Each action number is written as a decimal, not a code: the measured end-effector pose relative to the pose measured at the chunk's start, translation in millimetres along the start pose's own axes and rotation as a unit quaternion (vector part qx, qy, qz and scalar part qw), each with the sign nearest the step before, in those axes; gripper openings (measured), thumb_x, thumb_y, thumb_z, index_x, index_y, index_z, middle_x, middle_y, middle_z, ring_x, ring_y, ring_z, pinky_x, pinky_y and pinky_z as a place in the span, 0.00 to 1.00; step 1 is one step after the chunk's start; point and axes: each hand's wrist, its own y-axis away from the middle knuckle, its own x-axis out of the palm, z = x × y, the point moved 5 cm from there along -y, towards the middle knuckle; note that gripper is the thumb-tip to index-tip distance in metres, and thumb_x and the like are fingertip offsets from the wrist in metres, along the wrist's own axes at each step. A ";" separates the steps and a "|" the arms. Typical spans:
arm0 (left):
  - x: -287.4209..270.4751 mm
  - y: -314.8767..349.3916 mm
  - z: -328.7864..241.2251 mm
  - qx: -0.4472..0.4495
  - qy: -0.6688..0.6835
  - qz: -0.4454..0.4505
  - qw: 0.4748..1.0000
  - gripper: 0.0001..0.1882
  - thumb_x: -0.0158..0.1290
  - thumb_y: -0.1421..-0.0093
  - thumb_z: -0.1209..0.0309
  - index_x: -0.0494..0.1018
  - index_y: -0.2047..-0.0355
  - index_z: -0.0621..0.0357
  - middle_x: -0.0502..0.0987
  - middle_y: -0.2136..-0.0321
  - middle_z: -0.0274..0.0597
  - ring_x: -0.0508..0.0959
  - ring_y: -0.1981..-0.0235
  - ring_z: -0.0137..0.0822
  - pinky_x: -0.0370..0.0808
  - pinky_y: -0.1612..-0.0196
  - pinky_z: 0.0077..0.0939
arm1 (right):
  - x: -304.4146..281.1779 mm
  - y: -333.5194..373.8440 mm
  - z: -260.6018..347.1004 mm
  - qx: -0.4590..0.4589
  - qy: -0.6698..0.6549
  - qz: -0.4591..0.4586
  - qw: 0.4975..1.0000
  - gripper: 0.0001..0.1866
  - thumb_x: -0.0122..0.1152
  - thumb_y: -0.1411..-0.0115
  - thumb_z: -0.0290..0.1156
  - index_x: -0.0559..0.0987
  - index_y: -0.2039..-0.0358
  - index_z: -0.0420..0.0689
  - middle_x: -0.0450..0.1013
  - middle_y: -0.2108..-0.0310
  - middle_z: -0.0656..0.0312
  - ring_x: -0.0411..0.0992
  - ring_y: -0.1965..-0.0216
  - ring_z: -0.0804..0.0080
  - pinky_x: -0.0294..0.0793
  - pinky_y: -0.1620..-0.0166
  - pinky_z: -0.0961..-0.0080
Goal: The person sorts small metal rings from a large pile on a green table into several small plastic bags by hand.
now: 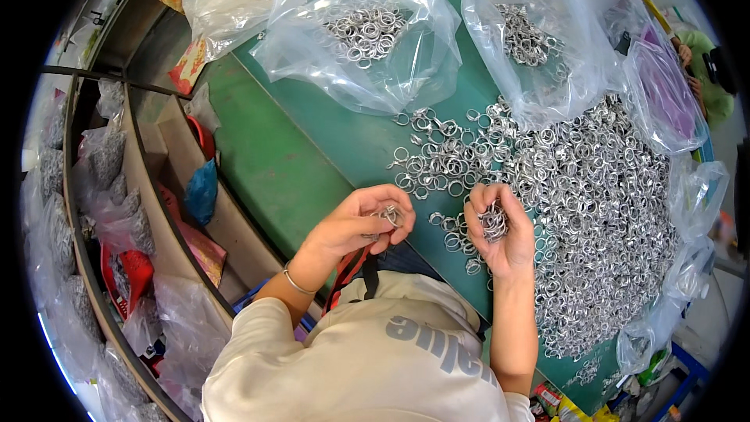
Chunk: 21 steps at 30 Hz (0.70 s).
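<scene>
Silver metal rings, seemingly hose clamps, lie in a broad pile (601, 227) over the right of the green table (312, 137). A looser group of the clamps (449, 156) spreads out at the pile's left edge. My left hand (373, 219), with a bangle at its wrist, is curled around a few clamps (391, 215) near the table's front edge. To its right, my right hand (504, 230) is cupped palm up around several clamps (492, 221), beside the pile. The two hands are apart.
Two clear plastic bags stand at the back, one with clamps (367, 35) in the middle, another with clamps (527, 35) further right. Shelves (144, 180) with bagged parts and a red bin (129, 273) run along the left. Another person (703, 78) is at the far right.
</scene>
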 end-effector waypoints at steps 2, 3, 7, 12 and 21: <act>-8.5 7.4 -4.0 -0.001 0.028 -0.034 0.999 0.09 0.49 0.41 0.77 0.69 0.59 0.63 0.70 0.72 0.37 0.67 0.76 0.23 0.56 0.83 0.10 | -2.2 -0.6 -1.1 0.020 0.094 -0.025 0.995 0.11 0.54 0.38 0.34 0.75 0.68 0.39 0.67 0.76 0.62 0.65 0.81 0.77 0.55 0.86 0.87; -11.9 9.6 -4.6 -0.001 0.043 -0.049 0.998 0.08 0.49 0.40 0.77 0.69 0.60 0.64 0.70 0.73 0.35 0.66 0.77 0.22 0.55 0.83 0.10 | 2.5 0.2 1.8 0.040 0.227 -0.062 0.971 0.06 0.59 0.42 0.28 0.77 0.70 0.38 0.68 0.78 0.66 0.65 0.80 0.79 0.57 0.83 0.85; -24.9 9.8 -12.6 0.073 -0.225 -0.270 0.933 0.07 0.55 0.43 0.74 0.73 0.64 0.62 0.67 0.78 0.30 0.66 0.80 0.23 0.57 0.82 0.12 | 35.4 -9.6 2.9 -0.220 0.578 -0.021 0.786 0.06 0.64 0.49 0.23 0.78 0.69 0.39 0.70 0.77 0.63 0.67 0.82 0.74 0.66 0.76 0.76; 8.5 -7.7 -20.8 0.186 -0.660 -0.307 0.660 0.11 0.61 0.51 0.76 0.75 0.66 0.58 0.68 0.79 0.41 0.69 0.81 0.35 0.69 0.76 0.27 | 47.1 -12.5 -9.5 -0.250 0.737 -0.070 0.624 0.07 0.65 0.50 0.27 0.79 0.69 0.42 0.70 0.74 0.59 0.72 0.78 0.59 0.69 0.75 0.65; 2.8 -14.7 -13.6 0.198 -0.524 -0.252 0.789 0.07 0.54 0.45 0.78 0.76 0.65 0.61 0.72 0.77 0.38 0.66 0.82 0.25 0.63 0.80 0.20 | 52.6 -18.0 11.3 -0.298 0.790 -0.108 0.526 0.12 0.60 0.49 0.26 0.77 0.62 0.44 0.66 0.76 0.60 0.72 0.77 0.61 0.70 0.76 0.66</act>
